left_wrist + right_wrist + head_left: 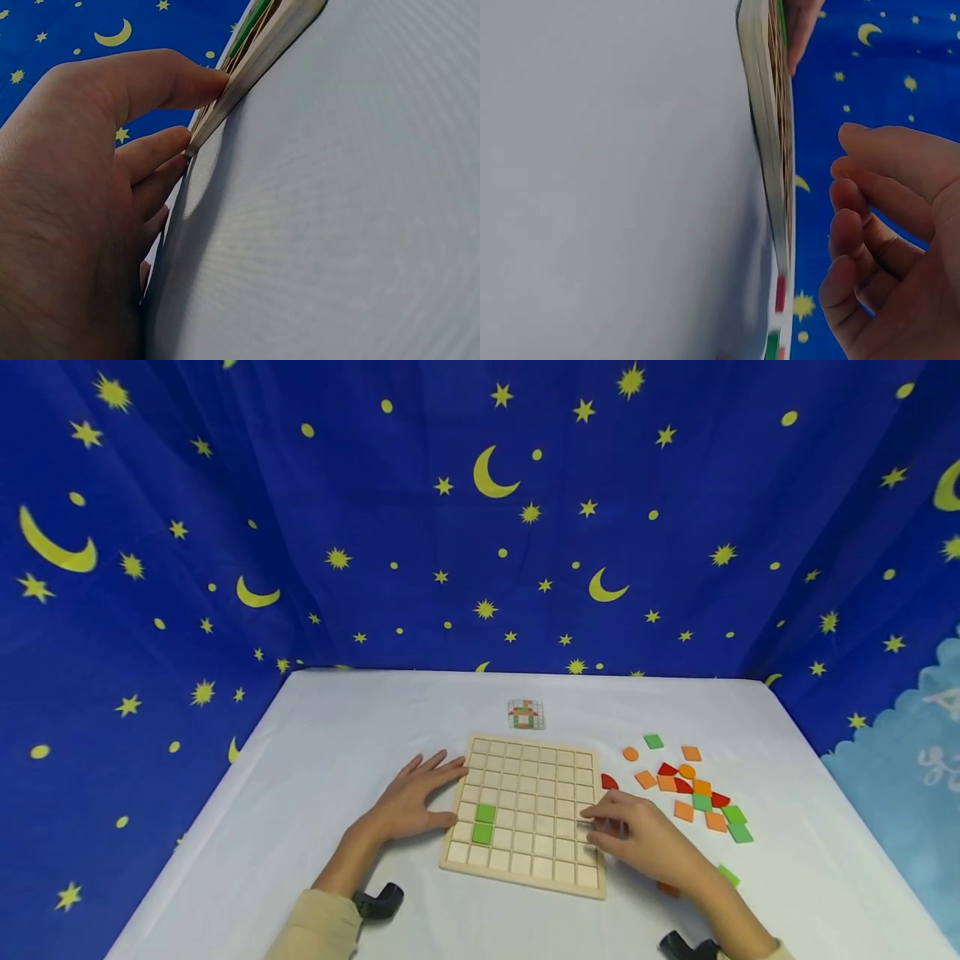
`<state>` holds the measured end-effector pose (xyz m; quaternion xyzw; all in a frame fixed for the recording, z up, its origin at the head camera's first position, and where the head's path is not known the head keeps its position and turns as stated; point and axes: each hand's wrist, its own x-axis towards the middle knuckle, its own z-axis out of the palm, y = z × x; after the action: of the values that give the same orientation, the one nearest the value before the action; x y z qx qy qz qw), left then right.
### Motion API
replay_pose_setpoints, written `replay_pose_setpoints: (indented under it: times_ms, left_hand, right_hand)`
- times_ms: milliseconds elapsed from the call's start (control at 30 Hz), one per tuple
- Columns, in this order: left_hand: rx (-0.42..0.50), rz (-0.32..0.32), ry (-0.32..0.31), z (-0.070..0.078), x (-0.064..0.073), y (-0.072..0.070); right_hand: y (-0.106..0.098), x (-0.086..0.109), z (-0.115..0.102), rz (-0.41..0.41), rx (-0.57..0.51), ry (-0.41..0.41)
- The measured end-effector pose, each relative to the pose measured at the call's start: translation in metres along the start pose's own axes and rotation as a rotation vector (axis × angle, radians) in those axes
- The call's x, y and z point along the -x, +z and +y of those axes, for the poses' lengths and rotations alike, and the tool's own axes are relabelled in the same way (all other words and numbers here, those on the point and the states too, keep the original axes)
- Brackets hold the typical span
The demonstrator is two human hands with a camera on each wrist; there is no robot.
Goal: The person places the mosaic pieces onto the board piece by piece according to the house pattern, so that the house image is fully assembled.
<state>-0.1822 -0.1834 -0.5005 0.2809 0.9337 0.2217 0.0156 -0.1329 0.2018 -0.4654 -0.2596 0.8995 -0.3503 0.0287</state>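
A wooden grid board (523,882) lies on the white table, tilted slightly in the head view. Two green square tiles (482,833) fill neighbouring cells near its left side. My left hand (408,797) is spread at the board's left edge; in the left wrist view its thumb (172,79) and fingertips touch that edge. Over the right edge hovers my right hand (637,835), its fingers (847,232) loosely bent and nothing showing between them and the thumb. The nearest loose piece to it is a red quarter-circle (609,782) beside the board.
Right of the board lie several scattered pieces: orange squares (683,811), green squares (741,833), orange circles (631,754) and red quarter-circles (720,800). Behind the board is a small pattern card (526,714). A blue star-patterned curtain (420,527) encloses the table (360,718).
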Motion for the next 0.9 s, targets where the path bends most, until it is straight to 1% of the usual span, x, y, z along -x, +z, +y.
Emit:
replay_pose_setpoints:
  times_ms: [133, 300, 433, 567, 700, 900]
  left_hand:
    - [-0.005, -0.006, 0.002, 0.001, 0.002, 0.001]
    - [0.006, -0.002, 0.008, 0.002, 0.003, 0.001]
    - [0.001, -0.002, 0.009, 0.001, 0.003, 0.000]
    - [0.004, -0.006, -0.004, 0.001, 0.004, 0.000]
    - [0.003, -0.008, -0.011, 0.000, 0.003, -0.001]
    - [0.004, -0.009, -0.001, 0.001, 0.001, -0.002]
  right_hand:
    - [-0.007, 0.012, 0.006, -0.004, 0.039, 0.067]
    - [-0.016, 0.024, 0.011, 0.001, 0.062, 0.129]
    - [-0.022, 0.032, 0.015, 0.027, 0.096, 0.161]
    - [-0.027, 0.039, 0.020, 0.044, 0.124, 0.201]
    - [-0.033, 0.046, 0.026, 0.050, 0.138, 0.235]
    - [-0.044, 0.058, 0.033, 0.068, 0.151, 0.291]
